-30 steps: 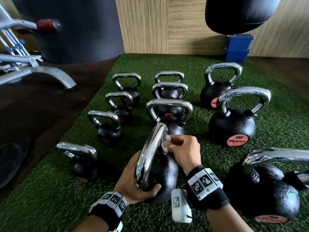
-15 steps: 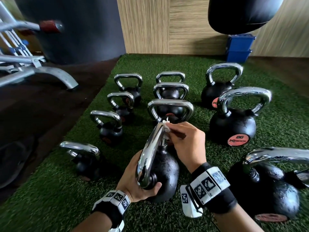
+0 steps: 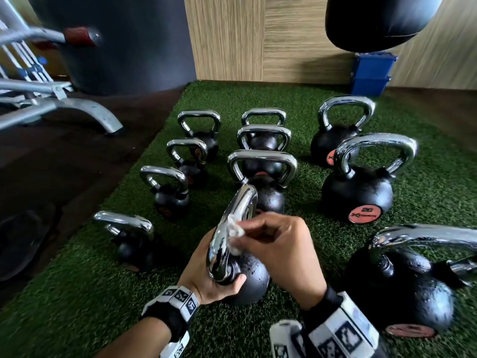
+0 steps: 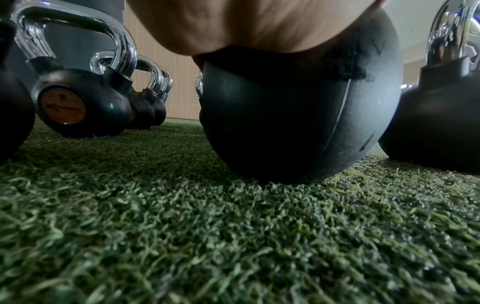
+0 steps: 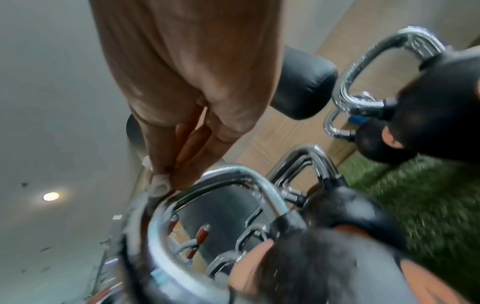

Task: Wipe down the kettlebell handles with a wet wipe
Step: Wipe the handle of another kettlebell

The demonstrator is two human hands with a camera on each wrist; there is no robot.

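A black kettlebell (image 3: 251, 277) with a chrome handle (image 3: 233, 218) stands on green turf, just in front of me. My left hand (image 3: 214, 277) grips the near base of that handle where it meets the ball. My right hand (image 3: 273, 244) pinches a small white wet wipe (image 3: 235, 229) against the handle's right side, about halfway along. In the right wrist view the wet wipe (image 5: 158, 185) sits crumpled between the fingertips (image 5: 182, 176) on the chrome bar. The left wrist view shows only the heel of my left hand (image 4: 246, 26) on the kettlebell's ball (image 4: 298, 123).
Several more chrome-handled kettlebells stand in rows on the turf (image 3: 77, 293), among them a small kettlebell (image 3: 134, 244) at left and a large kettlebell (image 3: 402, 288) at right. A grey bench frame (image 3: 77, 107) stands on dark floor to the left. A black punching bag (image 3: 374, 19) hangs above blue boxes (image 3: 371, 73).
My right hand has slid the wipe from the far top of the handle back toward me along its side. The left hand keeps its grip at the handle's base.
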